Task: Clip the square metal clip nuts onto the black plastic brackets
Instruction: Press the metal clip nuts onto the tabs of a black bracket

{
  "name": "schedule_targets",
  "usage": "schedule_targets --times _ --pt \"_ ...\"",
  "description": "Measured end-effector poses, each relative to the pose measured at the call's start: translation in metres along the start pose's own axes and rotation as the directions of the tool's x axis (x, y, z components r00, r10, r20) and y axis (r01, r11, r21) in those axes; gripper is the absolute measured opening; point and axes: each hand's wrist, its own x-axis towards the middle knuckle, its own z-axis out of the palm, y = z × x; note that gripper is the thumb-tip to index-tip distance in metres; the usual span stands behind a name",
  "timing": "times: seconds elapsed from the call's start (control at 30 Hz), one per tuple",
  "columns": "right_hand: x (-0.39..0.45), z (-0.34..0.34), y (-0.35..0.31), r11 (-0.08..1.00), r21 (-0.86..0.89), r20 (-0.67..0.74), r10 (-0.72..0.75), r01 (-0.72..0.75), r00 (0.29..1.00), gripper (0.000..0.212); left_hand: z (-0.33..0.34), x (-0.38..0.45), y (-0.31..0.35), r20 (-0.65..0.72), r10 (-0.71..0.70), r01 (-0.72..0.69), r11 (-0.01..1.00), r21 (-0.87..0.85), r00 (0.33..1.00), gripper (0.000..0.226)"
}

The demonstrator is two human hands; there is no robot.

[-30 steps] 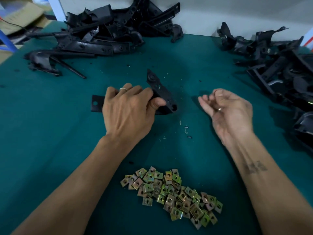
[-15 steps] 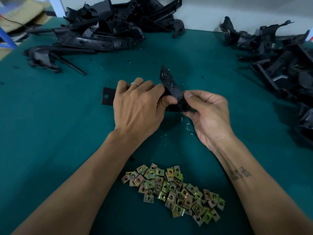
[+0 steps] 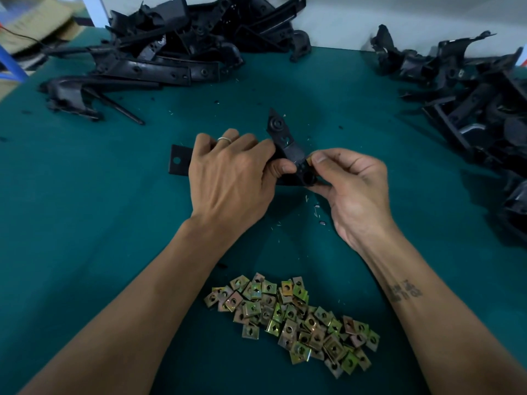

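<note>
black bracket (image 3: 288, 146) gripped by left hand (image 3: 231, 178), right hand (image 3: 353, 189) fingers pinching its end.

Dim, flat overhead light, cool cast. Green worktop (image 3: 85, 195) reads evenly, no glare on it. Soft shadows fall under both forearms toward the near edge of the worktop and darken the patch just left of the clip nut pile (image 3: 293, 317). Nuts catch small yellow-green highlights, sharp enough to see their holes. Black bracket heaps (image 3: 171, 52) at the worktop's far edge crush to near-black, little surface detail. Far-left corner beyond the worktop is motion-smeared. Wide-angle bowing bends the worktop's far edge; right-side heap (image 3: 484, 109) stretches and darkens.
</note>
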Motion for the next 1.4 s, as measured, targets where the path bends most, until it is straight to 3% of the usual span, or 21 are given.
schedule_targets --times 0.23,0.4,0.53,0.63,0.7,0.8,0.93,1.07,1.2,1.4 --pt "0.0 -0.003 0.003 0.997 -0.063 0.063 -0.033 0.037 0.997 0.016 0.001 -0.002 0.0 -0.02 0.001 -0.001 1.0 -0.011 1.0 0.053" --pt "-0.006 -0.006 0.001 0.878 -0.343 0.287 -0.241 0.334 0.927 0.022 0.0 -0.002 -0.001 -0.02 -0.008 0.007 1.0 -0.021 1.0 0.053" --pt "-0.006 -0.011 -0.006 0.896 -0.356 0.302 -0.16 0.267 0.94 0.029 -0.001 -0.001 0.0 0.004 -0.013 0.013 1.0 -0.017 1.0 0.051" --pt "-0.005 -0.017 -0.008 0.878 -0.454 0.178 -0.076 0.151 0.981 0.03 -0.001 0.001 0.001 0.031 -0.016 0.017 1.0 -0.018 0.999 0.054" --pt "-0.015 -0.025 -0.012 0.823 -0.54 0.085 -0.157 0.178 0.984 0.026 0.0 0.001 0.001 0.032 -0.012 0.013 1.0 -0.025 0.999 0.056" --pt "-0.054 -0.051 -0.024 0.702 -0.635 0.221 -0.233 0.322 0.947 0.015 0.001 0.0 0.001 0.033 -0.003 0.005 0.999 -0.044 0.999 0.057" --pt "-0.122 -0.09 -0.039 0.643 -0.692 0.396 -0.039 0.327 0.917 0.018 0.001 0.0 0.002 0.043 0.005 -0.002 0.998 -0.059 0.999 0.058" --pt "-0.167 -0.107 -0.035 0.535 -0.788 0.321 -0.065 0.305 0.945 0.031 0.001 0.002 0.003 0.058 -0.001 0.004 0.998 -0.058 0.998 0.06" --pt "-0.18 -0.096 -0.026 0.449 -0.846 0.271 -0.101 0.287 0.957 0.028 0.0 0.002 0.003 0.066 -0.013 0.019 0.996 -0.083 0.998 0.057" --pt "-0.171 -0.092 -0.024 0.511 -0.818 0.232 -0.126 0.264 0.965 0.012 0.0 0.003 0.003 0.069 -0.008 0.014 0.997 -0.082 0.998 0.058"
